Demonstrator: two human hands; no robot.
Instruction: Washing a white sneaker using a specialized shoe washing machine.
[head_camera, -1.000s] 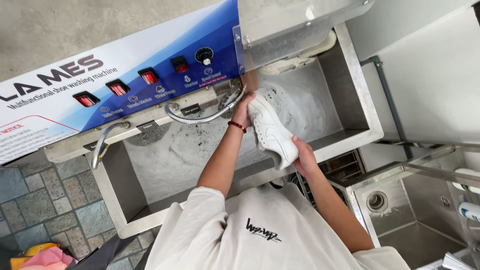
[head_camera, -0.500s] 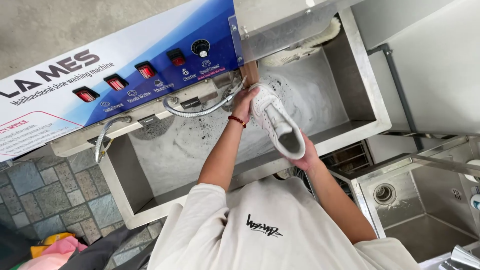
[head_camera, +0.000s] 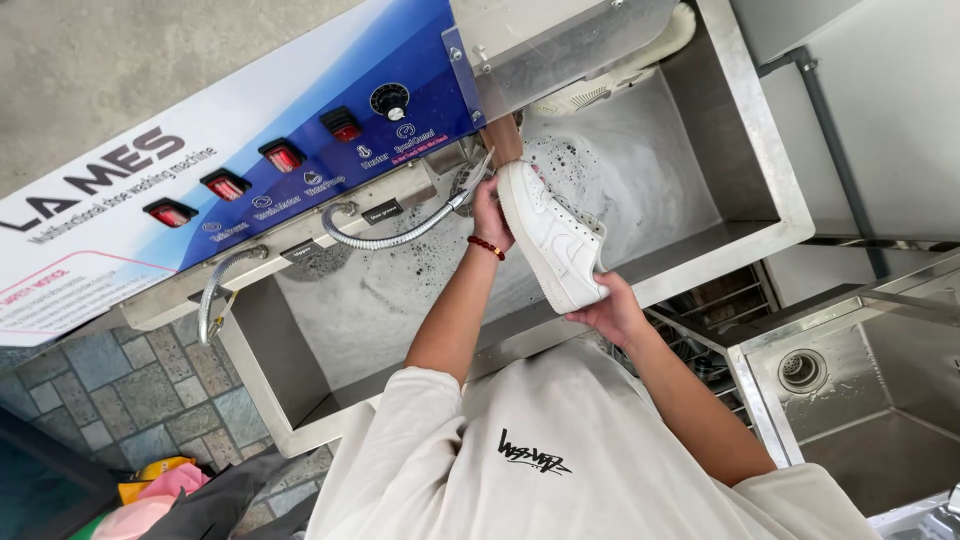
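The person wears a loose cream-white short-sleeved cotton T-shirt (head_camera: 560, 450) with a small black scrawled graphic printed on its middle, near the bottom of the view. The sleeves end above the elbows, leaving both forearms bare. A thin bracelet of dark red beads (head_camera: 487, 247) circles the left wrist. The right wrist carries nothing.

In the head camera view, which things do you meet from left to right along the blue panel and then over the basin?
Red switches → black dial → left hand → white shoe → right hand → round drain.
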